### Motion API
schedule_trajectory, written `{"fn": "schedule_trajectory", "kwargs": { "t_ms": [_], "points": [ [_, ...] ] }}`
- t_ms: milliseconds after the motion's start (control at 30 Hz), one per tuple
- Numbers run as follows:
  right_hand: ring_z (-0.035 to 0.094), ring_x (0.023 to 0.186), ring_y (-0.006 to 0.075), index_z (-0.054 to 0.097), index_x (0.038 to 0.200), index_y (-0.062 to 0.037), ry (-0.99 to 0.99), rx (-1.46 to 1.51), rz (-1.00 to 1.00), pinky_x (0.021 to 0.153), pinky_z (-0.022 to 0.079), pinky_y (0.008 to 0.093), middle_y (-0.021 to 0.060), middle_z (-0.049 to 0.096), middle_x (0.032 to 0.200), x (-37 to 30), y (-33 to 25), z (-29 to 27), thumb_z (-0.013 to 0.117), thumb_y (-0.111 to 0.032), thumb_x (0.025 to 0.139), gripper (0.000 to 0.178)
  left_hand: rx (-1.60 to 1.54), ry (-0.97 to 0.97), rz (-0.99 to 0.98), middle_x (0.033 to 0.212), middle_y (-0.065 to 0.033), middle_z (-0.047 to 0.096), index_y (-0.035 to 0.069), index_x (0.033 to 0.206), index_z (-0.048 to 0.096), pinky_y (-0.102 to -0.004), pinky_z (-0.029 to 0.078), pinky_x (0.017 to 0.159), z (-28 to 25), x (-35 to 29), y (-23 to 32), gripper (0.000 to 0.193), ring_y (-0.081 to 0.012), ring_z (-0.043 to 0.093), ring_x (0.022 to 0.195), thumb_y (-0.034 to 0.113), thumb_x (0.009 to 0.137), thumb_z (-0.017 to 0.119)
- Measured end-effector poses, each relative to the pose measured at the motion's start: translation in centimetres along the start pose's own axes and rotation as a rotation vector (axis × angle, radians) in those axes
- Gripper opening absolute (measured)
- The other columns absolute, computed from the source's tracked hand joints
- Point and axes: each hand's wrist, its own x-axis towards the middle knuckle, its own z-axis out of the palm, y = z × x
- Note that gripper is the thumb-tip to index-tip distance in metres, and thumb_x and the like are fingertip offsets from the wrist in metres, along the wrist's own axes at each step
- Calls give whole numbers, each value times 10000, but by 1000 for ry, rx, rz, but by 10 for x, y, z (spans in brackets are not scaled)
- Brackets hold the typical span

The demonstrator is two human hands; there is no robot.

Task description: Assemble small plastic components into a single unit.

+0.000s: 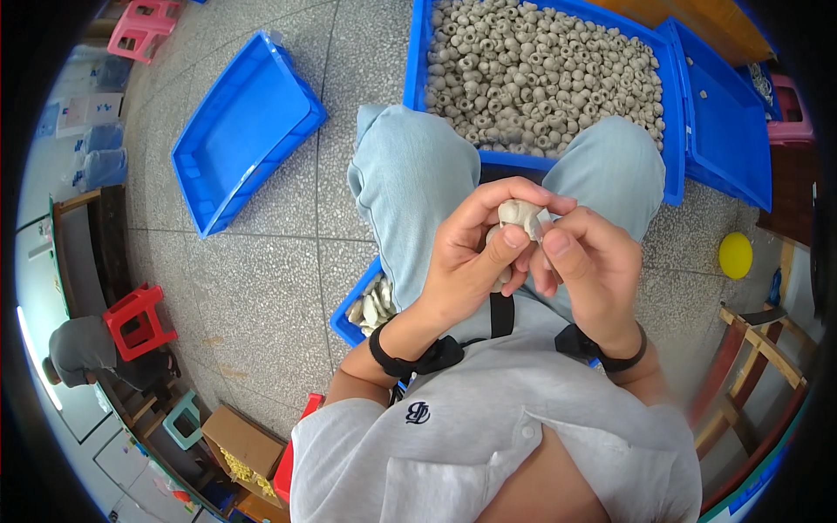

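Speckled grey terrazzo floor (261, 279) fills the head view, and the seated person's knees in pale jeans are seen from above. Between the knees, a small pale grey clay-like piece (520, 215) is pinched at chest height by both hands. The left hand (471, 253) is curled around it from below, thumb pressed up against its side; the right hand (588, 266) grips its right edge with thumb and forefinger. Beyond the knees, a large blue crate (671, 105) is packed with similar grey ring-shaped pieces (540, 78). A second blue crate (349, 324) with flatter pale pieces is partly hidden under the left forearm. An empty blue tray (244, 131) lies to the left, a blue lid (732, 131) to the right, a yellow ball (735, 254) near it, and a red stool (138, 320) at far left.
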Motion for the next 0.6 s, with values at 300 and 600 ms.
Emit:
{"fn": "schedule_trajectory", "kwargs": {
  "t_ms": [300, 600],
  "points": [
    [535, 529, 71, 555, 803, 45, 0, -76, -32, 595, 452, 212, 34, 557, 575, 0, -2, 0, 498, -71, 861, 141, 113, 65, 2, 1030, -135, 566, 34, 1100, 438, -152, 422, 476, 3, -1, 0, 378, -59, 542, 630, 327, 866, 490],
    [561, 541, 87, 528, 766, 19, 17, -78, -68, 531, 449, 206, 56, 590, 623, -1, 1, 1, 489, -67, 865, 137, 67, -6, 84, 1062, -139, 545, 10, 1116, 429, -156, 376, 427, 1, -2, -2, 294, -77, 523, 615, 197, 891, 458]
  ]
}}
